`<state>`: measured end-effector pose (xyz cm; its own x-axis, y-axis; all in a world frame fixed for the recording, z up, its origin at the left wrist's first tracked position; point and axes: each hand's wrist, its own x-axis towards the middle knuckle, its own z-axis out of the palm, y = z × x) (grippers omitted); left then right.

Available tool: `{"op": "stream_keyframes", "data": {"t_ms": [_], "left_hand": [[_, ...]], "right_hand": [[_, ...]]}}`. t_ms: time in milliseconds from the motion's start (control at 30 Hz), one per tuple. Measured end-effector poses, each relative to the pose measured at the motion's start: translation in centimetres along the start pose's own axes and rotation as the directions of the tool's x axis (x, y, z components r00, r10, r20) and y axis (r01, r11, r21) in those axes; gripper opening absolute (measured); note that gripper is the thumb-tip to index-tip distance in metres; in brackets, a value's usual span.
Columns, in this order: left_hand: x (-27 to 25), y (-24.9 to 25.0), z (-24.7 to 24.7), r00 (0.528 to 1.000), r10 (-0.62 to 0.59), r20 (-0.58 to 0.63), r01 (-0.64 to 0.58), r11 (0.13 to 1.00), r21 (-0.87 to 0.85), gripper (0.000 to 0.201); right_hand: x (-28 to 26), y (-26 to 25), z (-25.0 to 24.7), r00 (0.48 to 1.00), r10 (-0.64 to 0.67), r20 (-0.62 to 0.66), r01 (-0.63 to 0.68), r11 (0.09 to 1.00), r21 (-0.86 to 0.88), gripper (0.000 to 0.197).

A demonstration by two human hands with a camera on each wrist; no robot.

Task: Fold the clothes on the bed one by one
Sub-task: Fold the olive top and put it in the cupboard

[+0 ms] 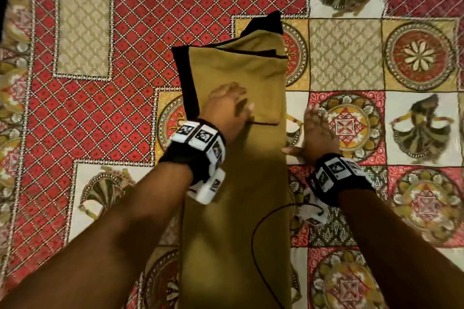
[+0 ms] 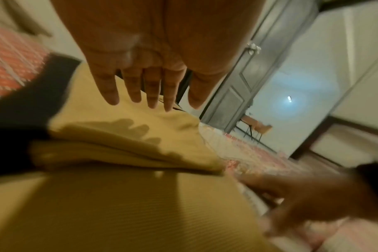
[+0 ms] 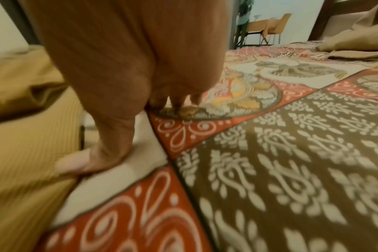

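Garment (image 1: 241, 183) mustard, folded lengthwise on bedspread (image 1: 351, 63); left hand (image 1: 227, 105) flat on it, right hand (image 1: 315, 133) flat beside it, both empty.

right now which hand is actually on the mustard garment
The left hand: it lies on the mustard garment. The right hand is on the bedspread beside it.
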<state>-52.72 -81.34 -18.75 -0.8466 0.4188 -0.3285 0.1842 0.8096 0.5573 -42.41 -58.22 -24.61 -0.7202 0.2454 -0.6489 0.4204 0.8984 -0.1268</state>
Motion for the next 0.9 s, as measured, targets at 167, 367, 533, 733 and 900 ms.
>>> {"op": "stream_keyframes", "data": {"t_ms": [167, 367, 533, 733, 900], "left_hand": [[0.4, -7.7, -2.6, 0.985, 0.169, 0.045, -0.172, 0.897, 0.408, 0.062], [2.5, -9.8, -2.1, 0.988, 0.111, 0.108, -0.148, 0.885, 0.441, 0.066], [3.1, -10.6, -1.9, 0.986, -0.053, 0.156, -0.031, 0.871, 0.49, 0.07], [2.7, -11.3, -2.3, 0.988, -0.057, 0.141, -0.019, 0.873, 0.487, 0.08], [1.1, -9.1, -5.7, 0.995, 0.087, 0.05, -0.094, 0.98, 0.175, 0.119]], "right_hand": [[-2.0, -3.7, -4.2, 0.875, -0.067, -0.479, 0.182, 0.963, 0.197, 0.069], [3.3, -15.9, -3.7, 0.783, -0.6, -0.161, 0.576, 0.798, -0.176, 0.081], [6.1, -12.2, -4.6, 0.808, -0.581, -0.097, 0.549, 0.802, -0.235, 0.133], [5.3, -8.2, -5.0, 0.843, -0.534, -0.064, 0.48, 0.801, -0.359, 0.155], [3.6, -6.0, -6.3, 0.875, -0.453, -0.172, 0.462, 0.887, 0.016, 0.153]]}}
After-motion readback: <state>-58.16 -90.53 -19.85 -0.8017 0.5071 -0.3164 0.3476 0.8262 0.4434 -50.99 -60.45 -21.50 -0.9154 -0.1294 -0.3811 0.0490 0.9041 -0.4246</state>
